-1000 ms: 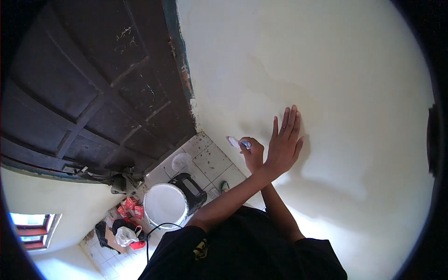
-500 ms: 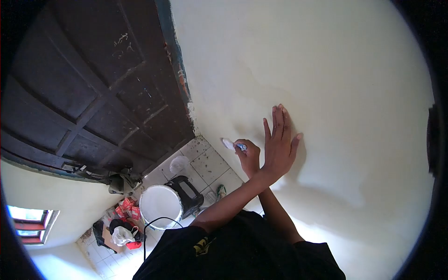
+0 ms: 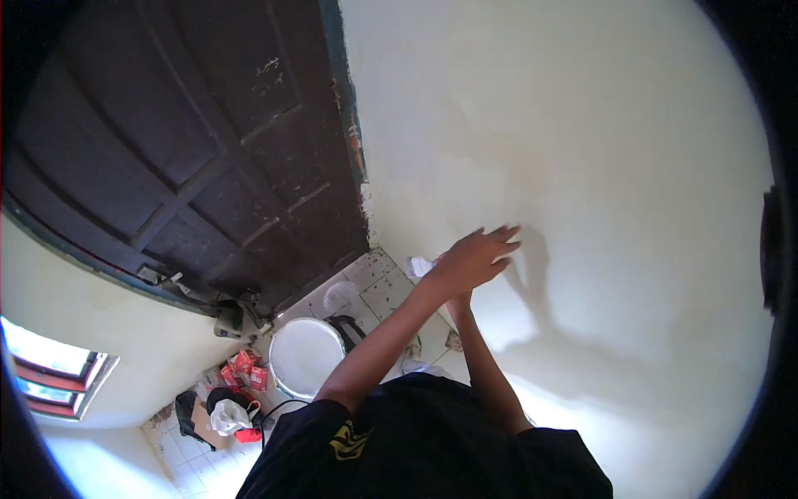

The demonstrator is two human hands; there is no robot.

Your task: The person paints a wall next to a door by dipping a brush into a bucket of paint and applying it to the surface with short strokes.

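My left hand [image 3: 478,262] is in front of the pale wall [image 3: 632,166], fingers spread, with nothing in it. It overlaps my right hand [image 3: 458,301], whose fingers are mostly hidden behind it. A small white crumpled item [image 3: 420,266] sticks out on the left side of the hands, held by my right hand. Whether my left hand touches the wall or the right hand is unclear. My forearms cross, the left one in front.
A dark panelled door [image 3: 191,141] stands at the left. Below are a white-topped round bucket [image 3: 307,358], a partly hidden black container [image 3: 347,330], a clear plastic item [image 3: 339,296], red packets [image 3: 247,366] and a white bag [image 3: 227,417] on the tiled floor [image 3: 384,291].
My left hand has moved left and down from the wall, across my right hand. The view has shifted, so the door and bucket appear farther right. My left forearm now hides more of the black container.
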